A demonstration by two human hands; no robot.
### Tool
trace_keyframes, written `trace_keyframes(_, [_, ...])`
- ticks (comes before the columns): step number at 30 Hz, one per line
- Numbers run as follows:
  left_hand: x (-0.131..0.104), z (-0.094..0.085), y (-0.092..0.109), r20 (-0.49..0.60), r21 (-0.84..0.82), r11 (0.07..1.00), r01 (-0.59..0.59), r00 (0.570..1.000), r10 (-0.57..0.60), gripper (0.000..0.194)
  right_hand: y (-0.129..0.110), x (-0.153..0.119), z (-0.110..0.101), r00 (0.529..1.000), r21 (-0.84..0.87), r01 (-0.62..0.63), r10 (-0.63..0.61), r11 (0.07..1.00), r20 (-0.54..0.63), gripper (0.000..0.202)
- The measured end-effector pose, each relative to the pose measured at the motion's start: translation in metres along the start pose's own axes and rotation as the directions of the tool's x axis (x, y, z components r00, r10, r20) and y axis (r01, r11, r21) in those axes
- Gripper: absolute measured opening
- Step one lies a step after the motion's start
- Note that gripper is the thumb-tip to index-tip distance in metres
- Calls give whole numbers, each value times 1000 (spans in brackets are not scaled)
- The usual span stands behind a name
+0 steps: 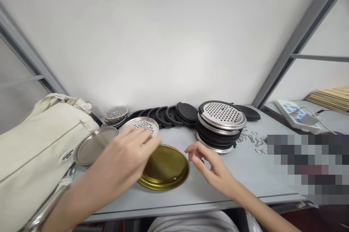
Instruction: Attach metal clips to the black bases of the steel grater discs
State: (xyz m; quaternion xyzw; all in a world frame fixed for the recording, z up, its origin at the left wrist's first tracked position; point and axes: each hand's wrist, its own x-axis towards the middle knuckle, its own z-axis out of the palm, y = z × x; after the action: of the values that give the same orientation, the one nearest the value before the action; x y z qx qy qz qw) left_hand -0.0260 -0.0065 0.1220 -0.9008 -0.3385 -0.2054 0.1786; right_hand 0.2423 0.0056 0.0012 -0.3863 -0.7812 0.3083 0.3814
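The left hand (131,150) reaches over the left side of a gold round lid (169,166) near the middle of the tabletop's (261,183) near side; blur and the angle hide its fingertips, so I cannot tell whether they pinch the rim. The right hand (212,168), just right of the lid, holds nothing, its fingers loosely curled and apart from the thumb. To the left lie plain silver lids (92,148), beside a cream bag (46,139). Farther off, a perforated disc (145,125) shows partly behind the left hand. At the right stands a stack of black and silver discs (219,135), with metal rings (255,140) scattered to its right. Along the far side, black discs (163,117) overlap in a row, before a pale wall (174,43).
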Motion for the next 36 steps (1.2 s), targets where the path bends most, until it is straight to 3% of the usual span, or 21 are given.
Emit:
trace_keyframes(4, [37,53,28,233,-44,996,-76,969,84,20,5,-10,-8,993,-111,-46,33,993,-116,16])
trace_keyframes(7, [51,95,33,220,-49,996,-75,972,84,19,20,-11,-8,988,-188,-87,61,978,-139,11])
trace_keyframes(9, [52,112,33,214,-40,998,-55,975,63,17,29,-10,-6,985,-232,-130,99,964,-140,14])
trace_keyframes(12, [46,110,30,196,-50,998,-38,980,47,13,37,-8,0,984,-269,-168,146,948,-100,20])
trace_keyframes(16, [32,74,20,94,-48,997,58,994,-54,27,43,-4,7,976,-313,-214,212,925,-43,22])
trace_keyframes(18, [25,53,4,17,-30,986,163,987,-162,32,48,-3,9,969,-326,-242,247,914,-27,22])
trace_keyframes(20, [17,36,-24,-17,-2,952,306,952,-306,32,52,-3,11,963,-316,-259,270,913,-9,21])
trace_keyframes(23, [2,25,-91,-31,76,829,554,832,-553,32,56,-3,14,964,-292,-262,262,920,-42,16])
trace_keyframes(25, [-8,29,-142,99,88,783,616,776,-623,33,56,-6,18,966,-297,-248,214,922,-142,13])
trace_keyframes(28, [-23,49,-201,268,34,795,606,761,-591,31,55,-9,23,959,-326,-224,147,918,-244,24])
trace_keyframes(31, [-33,75,-226,330,-14,807,591,765,-554,46,56,-11,25,958,-351,-208,117,913,-262,25])
trace_keyframes(36, [-43,100,-233,352,-67,833,550,794,-496,54,61,-10,21,963,-295,-173,99,940,-251,22])
